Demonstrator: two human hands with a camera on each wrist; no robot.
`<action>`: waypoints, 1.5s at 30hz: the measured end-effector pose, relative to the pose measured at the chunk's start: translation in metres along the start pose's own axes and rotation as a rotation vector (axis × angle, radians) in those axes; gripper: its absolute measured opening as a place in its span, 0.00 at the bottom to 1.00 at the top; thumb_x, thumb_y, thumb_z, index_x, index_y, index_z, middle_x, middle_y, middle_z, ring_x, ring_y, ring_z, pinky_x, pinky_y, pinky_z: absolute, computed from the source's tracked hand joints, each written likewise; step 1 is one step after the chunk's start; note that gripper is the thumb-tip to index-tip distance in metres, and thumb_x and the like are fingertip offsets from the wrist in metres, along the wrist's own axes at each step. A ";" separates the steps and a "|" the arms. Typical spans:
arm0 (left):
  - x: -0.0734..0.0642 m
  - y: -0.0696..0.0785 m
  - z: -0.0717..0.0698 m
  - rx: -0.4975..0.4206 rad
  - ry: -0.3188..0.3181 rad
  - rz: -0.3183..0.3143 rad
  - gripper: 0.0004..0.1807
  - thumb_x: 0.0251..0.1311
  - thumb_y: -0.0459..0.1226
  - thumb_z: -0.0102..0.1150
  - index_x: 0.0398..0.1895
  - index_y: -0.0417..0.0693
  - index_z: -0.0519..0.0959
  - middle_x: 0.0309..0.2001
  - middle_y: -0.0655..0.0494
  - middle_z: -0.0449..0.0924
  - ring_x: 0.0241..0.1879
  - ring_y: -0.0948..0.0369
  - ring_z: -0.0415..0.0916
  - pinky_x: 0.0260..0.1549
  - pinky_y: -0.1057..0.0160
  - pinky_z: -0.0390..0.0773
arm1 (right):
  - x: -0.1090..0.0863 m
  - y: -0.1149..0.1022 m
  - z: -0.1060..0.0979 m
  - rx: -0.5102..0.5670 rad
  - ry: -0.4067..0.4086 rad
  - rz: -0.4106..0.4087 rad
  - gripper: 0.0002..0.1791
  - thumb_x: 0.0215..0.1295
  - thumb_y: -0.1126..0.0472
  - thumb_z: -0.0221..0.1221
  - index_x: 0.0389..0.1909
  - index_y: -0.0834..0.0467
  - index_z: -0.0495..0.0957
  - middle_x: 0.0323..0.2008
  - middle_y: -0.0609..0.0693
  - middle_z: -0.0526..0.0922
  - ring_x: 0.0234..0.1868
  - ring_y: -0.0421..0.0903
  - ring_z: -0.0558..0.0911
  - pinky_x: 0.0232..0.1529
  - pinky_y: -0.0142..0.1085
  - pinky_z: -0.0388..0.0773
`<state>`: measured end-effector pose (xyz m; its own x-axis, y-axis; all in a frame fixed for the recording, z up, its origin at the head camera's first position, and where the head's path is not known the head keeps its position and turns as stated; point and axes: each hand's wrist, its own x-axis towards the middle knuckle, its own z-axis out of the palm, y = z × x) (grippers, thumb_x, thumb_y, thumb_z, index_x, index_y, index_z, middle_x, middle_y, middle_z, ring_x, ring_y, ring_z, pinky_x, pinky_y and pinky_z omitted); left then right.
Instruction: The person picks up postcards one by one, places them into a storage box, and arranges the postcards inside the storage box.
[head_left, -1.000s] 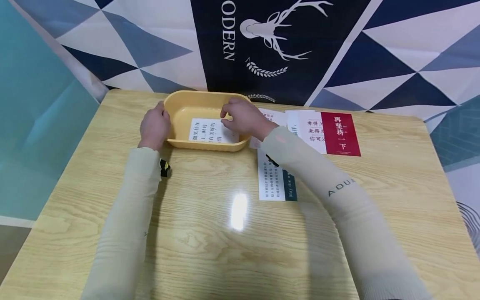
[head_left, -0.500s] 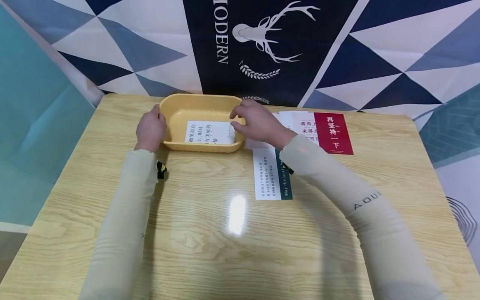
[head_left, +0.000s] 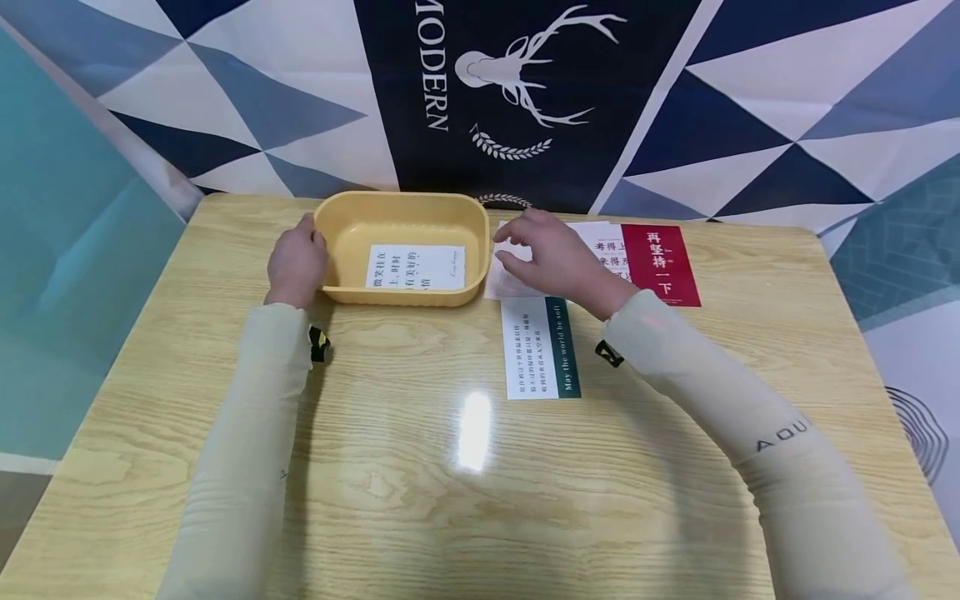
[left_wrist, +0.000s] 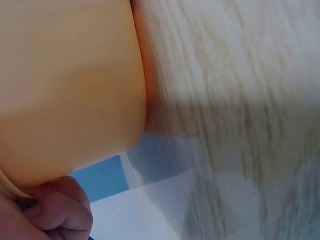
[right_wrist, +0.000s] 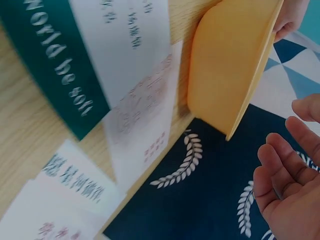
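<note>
A yellow plastic bin (head_left: 345, 258) stands at the back of the table, with a white printed card (head_left: 416, 267) lying inside it. My left hand (head_left: 297, 262) grips the bin's left rim; in the left wrist view its curled fingers (left_wrist: 65, 205) hold that edge. Just right of the bin, my right hand (head_left: 551, 254) hovers over the cards with loosely bent fingers and holds nothing. Beneath it lies a pale card with pink print (right_wrist: 142, 115), partly hidden in the head view. Nearer the front is a white and dark green card (head_left: 540, 350). Farther right lies a white and red card (head_left: 660, 265).
The wooden table (head_left: 390, 500) carries everything. A patterned cloth (head_left: 525, 100) with a deer head and triangles hangs directly behind the table's back edge. Overlapping white cards (right_wrist: 75, 175) lie beside the pale one. A bright light reflection shows on the tabletop.
My right hand has moved rightward from above the bin to above the cards, uncovering more of the card inside. My left hand stays on the bin's rim. The head view has shifted slightly.
</note>
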<state>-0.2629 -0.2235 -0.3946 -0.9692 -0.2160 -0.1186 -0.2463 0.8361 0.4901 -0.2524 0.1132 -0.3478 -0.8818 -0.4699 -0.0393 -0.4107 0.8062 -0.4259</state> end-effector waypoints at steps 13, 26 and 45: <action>-0.002 0.001 -0.001 0.015 -0.003 0.009 0.27 0.72 0.39 0.27 0.73 0.44 0.51 0.56 0.32 0.71 0.50 0.41 0.71 0.47 0.43 0.71 | -0.033 0.031 0.007 0.058 0.013 0.127 0.24 0.59 0.53 0.61 0.57 0.53 0.73 0.49 0.53 0.75 0.49 0.50 0.73 0.50 0.44 0.76; -0.005 0.001 -0.003 0.026 0.005 0.008 0.27 0.72 0.39 0.29 0.72 0.42 0.52 0.56 0.31 0.70 0.53 0.39 0.70 0.49 0.42 0.70 | -0.044 0.053 0.027 0.116 -0.046 0.185 0.22 0.59 0.53 0.61 0.55 0.53 0.74 0.44 0.52 0.75 0.45 0.49 0.72 0.47 0.41 0.75; -0.003 0.002 -0.001 0.020 -0.002 0.002 0.27 0.72 0.39 0.27 0.73 0.42 0.50 0.57 0.31 0.69 0.51 0.41 0.71 0.49 0.43 0.70 | -0.044 0.061 0.040 0.089 -0.083 0.188 0.21 0.57 0.53 0.63 0.52 0.52 0.75 0.44 0.51 0.77 0.41 0.47 0.73 0.44 0.39 0.75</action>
<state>-0.2604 -0.2221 -0.3926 -0.9696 -0.2135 -0.1197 -0.2448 0.8466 0.4726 -0.2294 0.1689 -0.4081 -0.9175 -0.3449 -0.1979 -0.2154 0.8494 -0.4818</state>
